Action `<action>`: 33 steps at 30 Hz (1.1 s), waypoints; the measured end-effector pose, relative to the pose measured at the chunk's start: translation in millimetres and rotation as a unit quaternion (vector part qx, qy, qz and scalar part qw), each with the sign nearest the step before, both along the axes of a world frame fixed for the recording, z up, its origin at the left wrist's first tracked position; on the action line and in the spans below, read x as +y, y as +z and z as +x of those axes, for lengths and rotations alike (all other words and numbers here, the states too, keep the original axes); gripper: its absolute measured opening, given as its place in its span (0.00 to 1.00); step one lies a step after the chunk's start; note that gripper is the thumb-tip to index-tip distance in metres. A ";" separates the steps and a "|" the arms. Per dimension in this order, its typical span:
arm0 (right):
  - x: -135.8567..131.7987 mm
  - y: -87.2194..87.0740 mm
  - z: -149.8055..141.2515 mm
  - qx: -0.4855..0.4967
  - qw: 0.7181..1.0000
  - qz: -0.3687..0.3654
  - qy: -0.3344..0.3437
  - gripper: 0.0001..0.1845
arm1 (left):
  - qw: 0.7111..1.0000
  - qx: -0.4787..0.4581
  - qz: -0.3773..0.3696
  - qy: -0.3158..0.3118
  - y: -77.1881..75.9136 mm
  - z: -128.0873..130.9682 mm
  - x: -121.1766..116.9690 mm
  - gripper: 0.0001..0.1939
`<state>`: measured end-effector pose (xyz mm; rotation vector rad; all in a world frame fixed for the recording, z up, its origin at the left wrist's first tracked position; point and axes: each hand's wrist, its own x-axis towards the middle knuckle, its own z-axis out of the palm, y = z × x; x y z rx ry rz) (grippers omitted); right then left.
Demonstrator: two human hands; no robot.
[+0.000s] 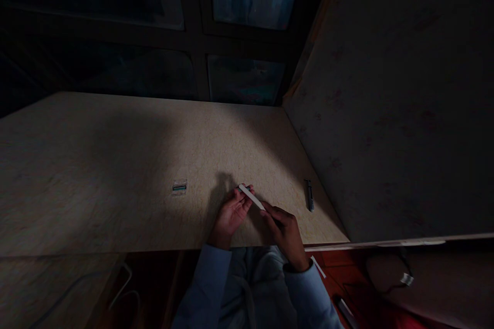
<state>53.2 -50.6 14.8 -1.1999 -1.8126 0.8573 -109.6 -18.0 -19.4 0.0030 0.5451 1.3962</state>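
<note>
My right hand (285, 229) is closed around the lower end of a slim white stick-like handle (251, 197), which slants up to the left. At its far end, my left hand (233, 213) is cupped palm up, fingers curled around a small dark teal piece (244, 189). The white handle lies across that piece and partly covers it; whether the two are joined I cannot tell. Both hands are just above the table near its front edge. To their left lies a small clear plastic case (179, 187) with a dark teal strip inside.
A dark grey pen-like tool (310, 196) lies on the pale table (127, 164) at the right, by the patterned wall (386, 139). Dark-framed windows (247, 77) stand behind the table. Cables (123, 282) hang below the front edge at left.
</note>
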 end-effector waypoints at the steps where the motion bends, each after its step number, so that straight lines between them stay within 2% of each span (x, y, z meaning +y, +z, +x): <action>1: 0.5 -1.2 0.8 -0.001 1.000 0.003 -0.009 0.18 | 1.000 0.000 -0.006 -0.001 1.7 0.1 -0.1 0.09; 6: 1.9 -1.5 6.1 -0.004 0.999 0.010 -0.046 0.19 | 1.000 -0.001 -0.019 0.011 7.0 0.9 0.1 0.11; 12: 2.2 2.1 7.6 0.015 1.000 -0.009 -0.011 0.17 | 1.000 -0.017 -0.018 0.014 6.2 0.3 0.0 0.09; 17: 3.3 -4.1 10.1 0.006 0.999 0.012 -0.034 0.18 | 1.000 -0.016 -0.014 0.014 7.7 0.2 -0.7 0.05; 21: 2.3 -5.8 11.8 0.003 0.999 0.015 -0.041 0.19 | 1.000 -0.019 -0.020 0.012 8.9 0.5 -0.7 0.06; 27: 1.3 -0.2 11.7 0.012 1.000 0.008 -0.007 0.17 | 1.000 -0.011 -0.017 0.016 7.7 -0.3 -0.2 0.09; 33: 3.4 -4.7 11.9 0.003 0.999 0.013 -0.043 0.17 | 1.000 -0.003 0.007 0.015 5.1 0.2 -1.0 0.04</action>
